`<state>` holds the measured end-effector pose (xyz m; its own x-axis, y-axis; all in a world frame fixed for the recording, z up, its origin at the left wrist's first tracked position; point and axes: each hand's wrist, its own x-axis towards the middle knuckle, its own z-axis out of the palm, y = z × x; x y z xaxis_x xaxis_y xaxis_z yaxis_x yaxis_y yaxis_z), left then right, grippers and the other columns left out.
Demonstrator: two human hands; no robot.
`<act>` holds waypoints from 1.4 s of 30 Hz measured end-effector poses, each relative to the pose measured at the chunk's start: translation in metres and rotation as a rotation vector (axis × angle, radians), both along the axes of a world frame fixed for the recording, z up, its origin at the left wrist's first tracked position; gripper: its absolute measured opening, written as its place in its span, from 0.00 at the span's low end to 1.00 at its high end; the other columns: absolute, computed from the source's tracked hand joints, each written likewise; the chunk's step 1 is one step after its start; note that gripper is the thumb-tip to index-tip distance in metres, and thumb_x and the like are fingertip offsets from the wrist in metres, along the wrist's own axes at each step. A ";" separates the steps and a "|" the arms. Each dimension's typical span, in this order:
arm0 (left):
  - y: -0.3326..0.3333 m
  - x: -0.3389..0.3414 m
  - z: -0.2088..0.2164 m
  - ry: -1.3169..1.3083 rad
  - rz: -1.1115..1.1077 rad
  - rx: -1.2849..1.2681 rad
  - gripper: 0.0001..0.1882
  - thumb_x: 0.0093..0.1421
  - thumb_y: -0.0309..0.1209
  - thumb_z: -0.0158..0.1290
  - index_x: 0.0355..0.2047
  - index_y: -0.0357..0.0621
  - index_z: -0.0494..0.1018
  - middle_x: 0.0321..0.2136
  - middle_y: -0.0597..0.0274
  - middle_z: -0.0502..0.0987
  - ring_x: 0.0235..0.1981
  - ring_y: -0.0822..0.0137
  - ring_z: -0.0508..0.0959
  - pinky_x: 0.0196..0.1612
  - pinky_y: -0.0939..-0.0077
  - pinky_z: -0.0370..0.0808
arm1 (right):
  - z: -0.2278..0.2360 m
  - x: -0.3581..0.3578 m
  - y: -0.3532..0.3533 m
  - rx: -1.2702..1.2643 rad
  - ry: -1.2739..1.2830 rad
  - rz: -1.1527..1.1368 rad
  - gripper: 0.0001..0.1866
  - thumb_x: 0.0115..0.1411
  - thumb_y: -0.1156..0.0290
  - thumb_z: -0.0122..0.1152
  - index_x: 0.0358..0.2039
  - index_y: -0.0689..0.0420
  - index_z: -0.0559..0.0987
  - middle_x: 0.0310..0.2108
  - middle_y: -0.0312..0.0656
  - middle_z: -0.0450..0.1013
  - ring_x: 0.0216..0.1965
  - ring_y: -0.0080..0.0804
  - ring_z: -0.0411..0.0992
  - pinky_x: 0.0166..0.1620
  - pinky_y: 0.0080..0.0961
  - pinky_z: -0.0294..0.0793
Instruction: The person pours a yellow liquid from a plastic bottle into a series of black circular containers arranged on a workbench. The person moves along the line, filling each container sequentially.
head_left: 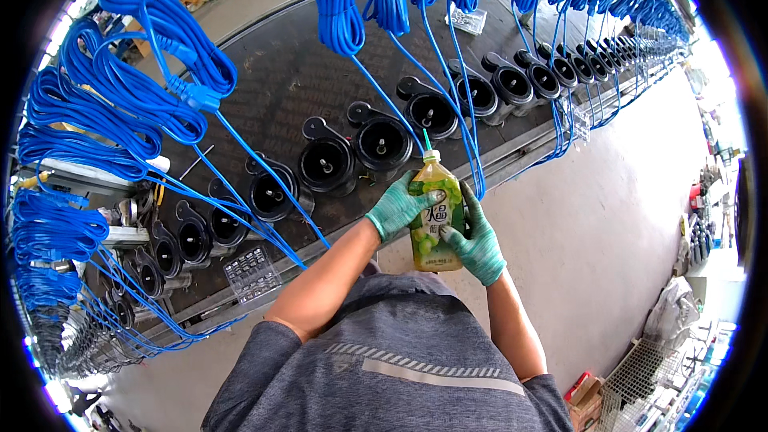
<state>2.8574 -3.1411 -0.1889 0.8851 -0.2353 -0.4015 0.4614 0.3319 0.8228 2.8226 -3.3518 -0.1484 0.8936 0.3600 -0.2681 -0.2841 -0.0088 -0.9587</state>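
Between my two green-gloved hands is a plastic bottle [432, 250] of yellowish liquid, with a green label and a pointed green nozzle on its white cap. It stands nearly upright in front of my body, by the bench edge. My left hand [400, 206] wraps its upper left side, thumb across the label. My right hand [478, 240] grips its right side, thumb on the front. Just beyond the nozzle sits a black round housing [430, 114] with a metal shaft in its middle, one of several in a long row.
Bundles of blue cable [334, 8] hang above the dark workbench [256, 88], their leads running down to the housings. A clear compartment tray [251, 272] of small parts lies at the bench's near edge. At lower right stand a wire basket [646, 376] and a cardboard box [586, 402].
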 end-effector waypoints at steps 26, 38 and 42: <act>-0.079 0.053 0.006 -0.046 0.167 -0.011 0.31 0.65 0.26 0.64 0.67 0.44 0.67 0.56 0.62 0.79 0.54 0.67 0.81 0.58 0.68 0.80 | -0.002 0.089 -0.081 0.064 -0.013 0.154 0.51 0.59 0.80 0.66 0.79 0.51 0.52 0.62 0.46 0.73 0.59 0.29 0.73 0.63 0.28 0.74; -0.144 0.111 0.007 0.021 0.137 -0.060 0.26 0.68 0.33 0.62 0.64 0.44 0.69 0.52 0.61 0.82 0.49 0.67 0.84 0.51 0.68 0.84 | -0.012 0.151 -0.142 0.012 -0.004 0.131 0.49 0.60 0.78 0.65 0.79 0.50 0.53 0.62 0.47 0.74 0.57 0.28 0.74 0.61 0.27 0.75; -0.147 0.118 0.010 0.063 0.150 -0.111 0.22 0.69 0.32 0.60 0.62 0.44 0.71 0.49 0.61 0.83 0.45 0.66 0.85 0.49 0.68 0.85 | -0.013 0.162 -0.142 -0.064 -0.035 0.152 0.49 0.60 0.76 0.66 0.79 0.49 0.54 0.58 0.48 0.78 0.55 0.29 0.77 0.59 0.27 0.77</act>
<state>2.9755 -3.2877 -0.1788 0.8874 -0.1486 -0.4364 0.4496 0.4879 0.7482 2.9841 -3.4939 -0.1611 0.8393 0.4752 -0.2643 -0.2408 -0.1110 -0.9642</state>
